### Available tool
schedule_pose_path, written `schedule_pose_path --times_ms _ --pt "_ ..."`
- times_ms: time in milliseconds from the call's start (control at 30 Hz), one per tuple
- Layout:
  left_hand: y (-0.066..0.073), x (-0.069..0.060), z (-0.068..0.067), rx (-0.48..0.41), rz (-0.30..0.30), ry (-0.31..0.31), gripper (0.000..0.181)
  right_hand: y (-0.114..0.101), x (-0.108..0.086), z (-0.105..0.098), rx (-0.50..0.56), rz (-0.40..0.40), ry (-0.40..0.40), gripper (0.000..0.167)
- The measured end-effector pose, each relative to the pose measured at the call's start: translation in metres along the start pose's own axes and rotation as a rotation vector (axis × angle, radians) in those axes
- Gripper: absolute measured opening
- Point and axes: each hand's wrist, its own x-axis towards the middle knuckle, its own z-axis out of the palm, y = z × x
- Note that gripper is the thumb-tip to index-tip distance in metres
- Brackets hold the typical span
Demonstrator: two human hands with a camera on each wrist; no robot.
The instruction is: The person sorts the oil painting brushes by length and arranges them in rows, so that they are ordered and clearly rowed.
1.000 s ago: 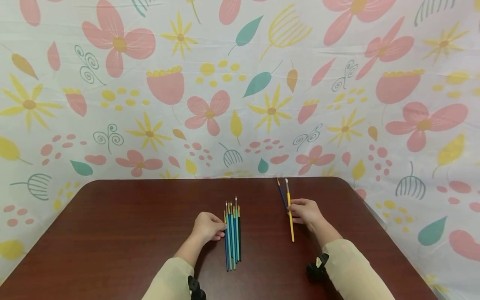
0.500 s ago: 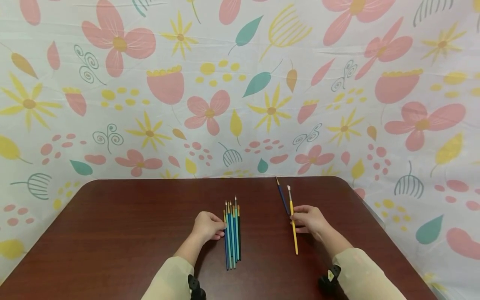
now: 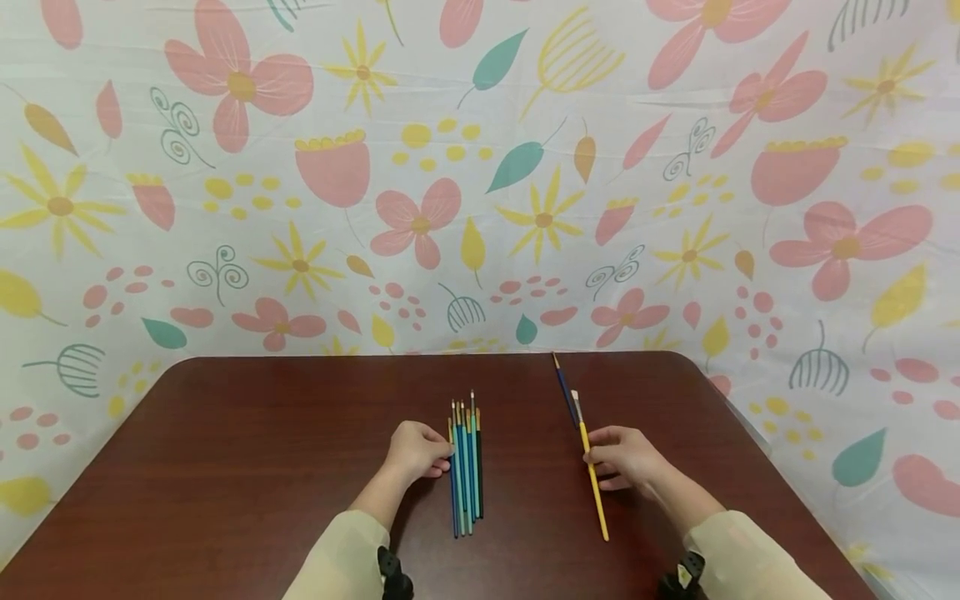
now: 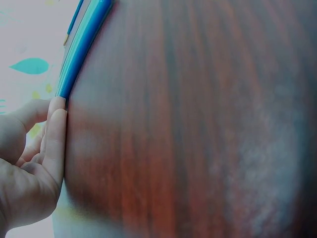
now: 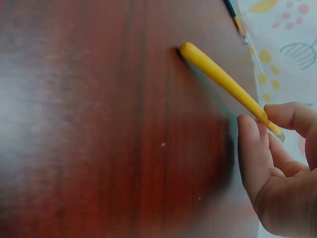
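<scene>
Several blue, teal and green paintbrushes [image 3: 465, 475] lie side by side on the table, tips away. My left hand [image 3: 414, 451] rests at their left edge, its fingertips touching the outermost brush; the left wrist view shows thumb and fingers at the blue handles [image 4: 84, 42]. My right hand [image 3: 630, 458] pinches a yellow brush [image 3: 597, 500] between thumb and fingers, bristles pointing away. In the right wrist view the yellow handle [image 5: 223, 79] slants out of the pinch. Beyond it lies a dark blue brush [image 3: 564, 390], close to the yellow one's bristles.
The dark brown table [image 3: 262, 467] has rounded far corners. A floral cloth [image 3: 465, 167] hangs behind its far edge. The dark blue brush's tip reaches that far edge.
My right hand has moved toward me and slightly right with the yellow brush, which now sits lower and more slanted. The dark blue brush and my left hand have stayed about where they were.
</scene>
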Motion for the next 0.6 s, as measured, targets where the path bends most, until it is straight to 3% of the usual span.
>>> schedule_pose_path --times_ms 600 --pt "0.002 -0.002 0.001 0.002 -0.015 0.006 0.014 0.008 -0.024 -0.001 -0.113 0.009 -0.003 0.042"
